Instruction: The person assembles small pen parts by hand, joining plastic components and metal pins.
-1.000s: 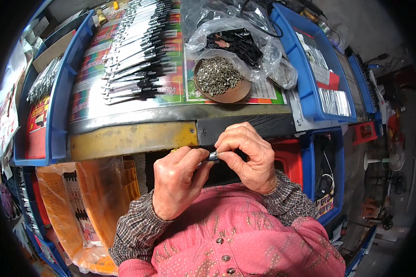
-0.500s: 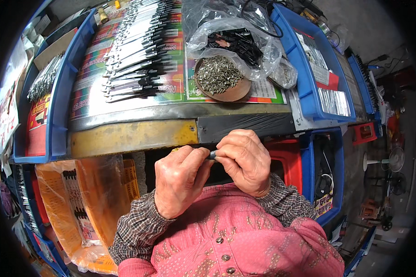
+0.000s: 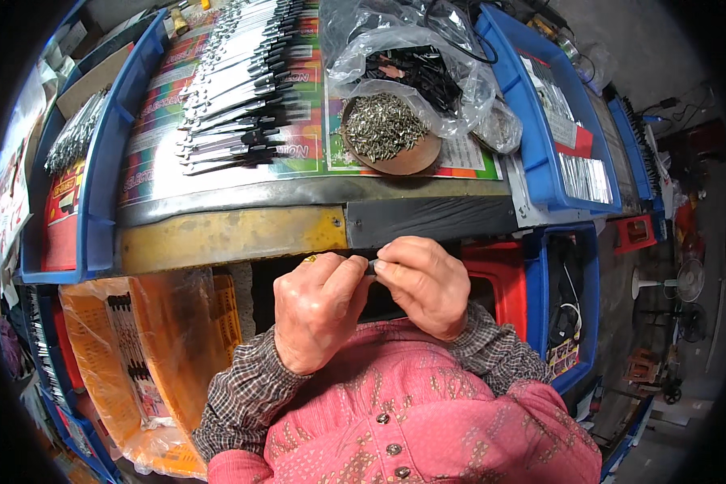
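Note:
My left hand (image 3: 316, 302) and my right hand (image 3: 426, 282) meet in front of the bench edge. Both are closed, fingertips pinched around a small dark cylindrical piece (image 3: 371, 267) that spans the gap between them. Most of this piece is hidden by my fingers, so its exact kind does not show. Above on the bench lies a long row of slim silver-and-black sticks (image 3: 238, 89), side by side. Beside the row, a shallow brown bowl (image 3: 415, 160) holds a heap of tiny metal parts (image 3: 383, 125). Behind it, a clear plastic bag (image 3: 468, 121) contains black parts (image 3: 427, 81).
Blue trays stand at the left (image 3: 97, 218) and right (image 3: 532, 153) of the bench. Below the bench edge (image 3: 234, 240) are an orange crate (image 3: 97, 347) lined with plastic, a red stool (image 3: 500, 274) and a blue bin (image 3: 593, 298). A fan (image 3: 690, 281) is at far right.
My right hand has dropped slightly and its fingertips now cover more of the small dark piece. The left hand has shifted slightly right. Both still pinch it.

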A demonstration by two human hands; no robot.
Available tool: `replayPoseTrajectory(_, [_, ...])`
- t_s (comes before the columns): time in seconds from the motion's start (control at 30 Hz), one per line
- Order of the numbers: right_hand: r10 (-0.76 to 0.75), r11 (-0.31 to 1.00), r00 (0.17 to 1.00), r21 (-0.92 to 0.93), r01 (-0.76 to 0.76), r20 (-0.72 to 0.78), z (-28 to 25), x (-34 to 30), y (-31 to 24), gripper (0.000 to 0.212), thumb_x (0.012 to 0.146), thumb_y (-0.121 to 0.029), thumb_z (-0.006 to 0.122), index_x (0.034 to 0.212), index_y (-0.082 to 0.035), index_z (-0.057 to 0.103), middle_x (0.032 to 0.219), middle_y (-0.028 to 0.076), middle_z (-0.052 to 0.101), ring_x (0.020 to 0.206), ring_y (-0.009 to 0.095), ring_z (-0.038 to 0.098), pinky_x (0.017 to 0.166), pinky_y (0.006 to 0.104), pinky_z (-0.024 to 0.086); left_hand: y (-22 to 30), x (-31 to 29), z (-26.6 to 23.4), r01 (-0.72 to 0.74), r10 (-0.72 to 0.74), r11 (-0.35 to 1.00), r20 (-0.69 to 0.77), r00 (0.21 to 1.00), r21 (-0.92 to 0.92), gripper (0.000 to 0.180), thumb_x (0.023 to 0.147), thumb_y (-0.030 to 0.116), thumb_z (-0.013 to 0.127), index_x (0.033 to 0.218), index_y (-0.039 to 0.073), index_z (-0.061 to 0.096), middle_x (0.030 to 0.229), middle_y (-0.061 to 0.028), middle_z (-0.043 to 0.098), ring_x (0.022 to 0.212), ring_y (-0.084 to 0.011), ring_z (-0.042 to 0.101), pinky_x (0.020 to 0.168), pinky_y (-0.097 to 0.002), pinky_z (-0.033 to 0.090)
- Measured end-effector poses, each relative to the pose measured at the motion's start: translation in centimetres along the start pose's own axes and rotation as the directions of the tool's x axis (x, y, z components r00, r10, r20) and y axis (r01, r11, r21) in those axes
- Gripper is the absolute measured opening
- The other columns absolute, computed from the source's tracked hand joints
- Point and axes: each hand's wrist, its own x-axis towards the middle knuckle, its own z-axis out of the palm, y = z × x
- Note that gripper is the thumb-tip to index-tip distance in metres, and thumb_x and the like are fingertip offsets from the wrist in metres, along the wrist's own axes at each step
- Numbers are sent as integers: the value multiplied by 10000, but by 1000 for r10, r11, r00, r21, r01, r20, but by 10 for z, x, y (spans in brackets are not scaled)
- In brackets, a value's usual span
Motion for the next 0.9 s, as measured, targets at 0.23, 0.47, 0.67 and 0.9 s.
replayPoseTrajectory(0.23, [564,424,747,652,-628,353,-9,1,0,164,900,-39,661,1050,29,659,927,66,656,695,92,626,609,216,527,2,8,-10,65,-55,982,63,997,-178,193,718,-16,747,884,13,653,707,-97,603,571,-222,588,509,-315,449])
replayPoseTrajectory(0.47, [546,26,645,758,-651,535,-9,-8,7,179,929,-76,632,1074,25,664,800,82,664,642,120,642,575,232,537,3,7,-12,22,-5,986,100,995,-165,228,692,4,748,883,37,630,685,-82,558,590,-258,580,528,-359,460])
replayPoseTrajectory(0.67, [564,-31,626,770,-637,540,-3,-10,10,162,928,-56,630,1063,23,669,797,83,668,636,121,642,565,232,533,3,6,-10,48,-33,990,115,993,-133,231,683,14,753,879,40,634,683,-78,559,586,-255,581,527,-360,463])
replayPoseTrajectory(0.9, [625,113,629,744,-658,462,-1,-5,2,170,925,-37,629,1080,21,667,830,65,678,664,85,627,591,214,540,4,3,-6,20,-19,1000,43,999,-22,217,694,37,744,884,46,639,708,-73,575,603,-250,584,527,-357,469])
